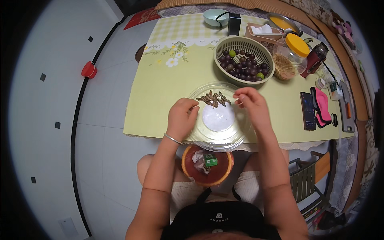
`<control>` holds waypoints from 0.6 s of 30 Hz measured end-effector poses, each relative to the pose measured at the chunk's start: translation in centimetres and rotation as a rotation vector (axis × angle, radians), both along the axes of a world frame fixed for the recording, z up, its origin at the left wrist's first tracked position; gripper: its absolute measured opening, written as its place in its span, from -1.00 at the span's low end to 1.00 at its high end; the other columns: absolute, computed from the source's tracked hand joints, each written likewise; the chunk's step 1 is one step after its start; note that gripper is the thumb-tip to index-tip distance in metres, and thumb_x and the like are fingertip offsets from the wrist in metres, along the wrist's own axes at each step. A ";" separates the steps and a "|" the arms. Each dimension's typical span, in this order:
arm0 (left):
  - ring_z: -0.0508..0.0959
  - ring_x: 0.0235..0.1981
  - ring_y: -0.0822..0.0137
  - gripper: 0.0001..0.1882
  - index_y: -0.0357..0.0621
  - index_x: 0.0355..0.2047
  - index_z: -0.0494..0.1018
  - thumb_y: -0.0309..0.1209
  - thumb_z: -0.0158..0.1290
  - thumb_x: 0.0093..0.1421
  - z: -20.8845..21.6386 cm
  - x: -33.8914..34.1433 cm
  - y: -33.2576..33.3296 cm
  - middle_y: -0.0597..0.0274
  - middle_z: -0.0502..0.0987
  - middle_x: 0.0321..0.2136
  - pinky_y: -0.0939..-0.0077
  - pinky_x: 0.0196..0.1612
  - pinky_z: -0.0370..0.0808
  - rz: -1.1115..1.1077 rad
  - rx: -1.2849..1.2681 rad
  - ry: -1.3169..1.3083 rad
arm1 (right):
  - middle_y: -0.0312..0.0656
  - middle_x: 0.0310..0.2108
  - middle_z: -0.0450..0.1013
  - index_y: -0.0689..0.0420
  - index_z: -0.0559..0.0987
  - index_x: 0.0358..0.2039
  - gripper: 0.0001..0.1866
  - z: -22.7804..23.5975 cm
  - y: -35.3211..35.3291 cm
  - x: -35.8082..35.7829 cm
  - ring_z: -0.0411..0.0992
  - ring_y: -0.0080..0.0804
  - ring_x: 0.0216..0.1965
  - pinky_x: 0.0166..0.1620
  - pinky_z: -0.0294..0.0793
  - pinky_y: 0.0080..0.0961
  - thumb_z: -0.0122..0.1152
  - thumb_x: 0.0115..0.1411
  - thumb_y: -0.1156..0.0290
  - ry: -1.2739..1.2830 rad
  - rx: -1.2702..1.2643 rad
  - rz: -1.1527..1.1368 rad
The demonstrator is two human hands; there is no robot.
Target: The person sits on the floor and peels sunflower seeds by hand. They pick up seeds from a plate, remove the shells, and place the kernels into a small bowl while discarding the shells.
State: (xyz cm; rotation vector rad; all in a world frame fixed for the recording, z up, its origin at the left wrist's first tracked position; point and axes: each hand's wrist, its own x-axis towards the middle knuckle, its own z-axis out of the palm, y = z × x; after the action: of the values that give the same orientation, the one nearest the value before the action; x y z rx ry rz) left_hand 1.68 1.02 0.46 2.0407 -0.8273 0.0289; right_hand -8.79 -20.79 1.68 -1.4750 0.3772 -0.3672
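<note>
A round clear plastic tray (235,135) with a pale round centre sits at the table's near edge. Across its far half lies a loose pile of small, long brown seeds or pods (215,98). My left hand (181,117) is at the left end of the pile, its fingers curled in toward the thumb. On the opposite side, my right hand (253,105) is held in a pinch beside the pile's right end. Anything between the fingertips of either hand is too small to make out.
Beyond the tray stands a colander (219,68) of dark grapes. Right of it are a yellow-lidded jar (289,60) and a dark red flask (315,60). A phone (307,111) lies beside a pink-and-black item (321,106). Below the table edge is a lined waste bin (188,173).
</note>
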 end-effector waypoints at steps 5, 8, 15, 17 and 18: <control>0.54 -0.27 0.05 -0.83 -0.22 -0.30 0.53 -0.51 0.10 0.06 -0.8 -0.3 -1.2 0.02 0.55 -0.31 0.29 -0.15 0.49 -0.118 0.138 -0.264 | -0.05 -0.34 0.47 0.18 0.56 -0.32 -0.87 -3.6 0.6 1.9 0.46 -0.14 -0.32 -0.24 0.47 -0.29 0.12 0.10 0.51 0.109 -0.893 -0.024; 0.53 -0.22 0.01 -0.82 -0.23 -0.30 0.53 -0.49 0.11 0.05 -0.9 -0.8 -1.5 0.02 0.55 -0.29 0.25 -0.11 0.47 -0.129 0.157 -0.197 | -0.07 -0.36 0.41 0.17 0.54 -0.43 -0.94 -3.5 1.6 2.5 0.45 -0.05 -0.32 -0.24 0.46 -0.19 0.18 0.03 0.50 0.283 -1.063 -0.067; 0.54 -0.22 0.02 -0.79 -0.22 -0.27 0.54 -0.48 0.14 0.04 -0.9 -1.4 -1.6 0.04 0.55 -0.26 0.27 -0.12 0.48 -0.115 0.113 -0.219 | -0.07 -0.38 0.44 0.19 0.54 -0.43 -0.93 -4.3 2.2 3.0 0.47 -0.06 -0.40 -0.29 0.47 -0.23 0.16 0.06 0.48 0.288 -1.115 -0.093; 0.54 -0.22 0.05 -0.74 -0.20 -0.23 0.54 -0.49 0.16 0.02 -0.3 -2.0 -1.9 0.06 0.55 -0.25 0.28 -0.13 0.49 -0.115 0.017 -0.270 | -0.08 -0.40 0.47 0.23 0.53 -0.41 -0.90 -2.7 2.8 2.4 0.50 -0.18 -0.42 -0.34 0.48 -0.31 0.12 0.12 0.46 0.232 -0.998 -0.076; 0.55 -0.22 0.06 -0.72 -0.19 -0.20 0.54 -0.50 0.17 0.01 0.0 -2.2 -2.0 0.07 0.55 -0.24 0.29 -0.13 0.49 -0.114 -0.030 -0.295 | -0.12 -0.41 0.47 0.24 0.53 -0.39 -0.90 -2.7 2.8 2.3 0.49 -0.28 -0.44 -0.35 0.47 -0.39 0.11 0.13 0.48 0.205 -0.755 0.033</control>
State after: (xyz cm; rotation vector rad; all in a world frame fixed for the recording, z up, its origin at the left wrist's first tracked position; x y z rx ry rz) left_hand -0.53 -1.00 0.46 1.9842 -1.1180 0.2829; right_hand -6.52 -17.96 -0.98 -2.2653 0.3962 -0.3494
